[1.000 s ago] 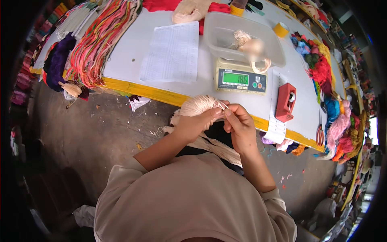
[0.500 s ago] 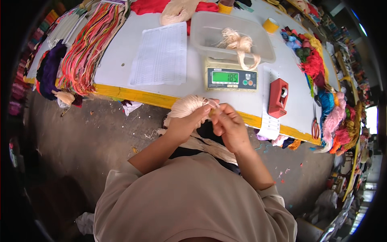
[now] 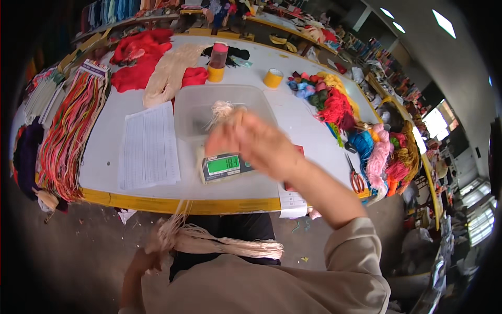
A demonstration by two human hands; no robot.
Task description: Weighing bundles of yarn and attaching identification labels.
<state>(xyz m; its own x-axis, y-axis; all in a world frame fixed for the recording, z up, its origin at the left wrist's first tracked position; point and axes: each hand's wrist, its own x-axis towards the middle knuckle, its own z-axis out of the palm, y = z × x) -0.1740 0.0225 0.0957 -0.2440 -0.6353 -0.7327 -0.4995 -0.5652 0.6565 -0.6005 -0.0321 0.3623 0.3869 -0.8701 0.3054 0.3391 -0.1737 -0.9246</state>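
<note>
My left hand [image 3: 152, 245] is low at the left, by my lap, blurred and closed on one end of a pale cream yarn skein [image 3: 230, 246]. The rest of the skein stretches rightward across my lap. Thin strands run up from it over the table edge toward my right hand [image 3: 248, 141], which is raised in front of the clear plastic tub [image 3: 183, 112]. Motion smears the fingers of that hand, but they look curled around the strands. Behind it, a small bundle of cream yarn [image 3: 221, 109] lies in the tub. The digital scale [image 3: 224, 165] below is partly covered.
Printed sheets [image 3: 149, 149] lie left of the scale, beside multicoloured yarn hanks [image 3: 73, 133]. Red yarn [image 3: 141, 52] and a yellow tape roll [image 3: 273, 78] are farther back. Scissors [image 3: 355, 175] and coloured skeins [image 3: 377, 159] lie at the right edge.
My hands have separated: the left has dropped toward the lower left with the skein, and the right has risen over the scale. Strands now stretch between them. The view has tilted up.
</note>
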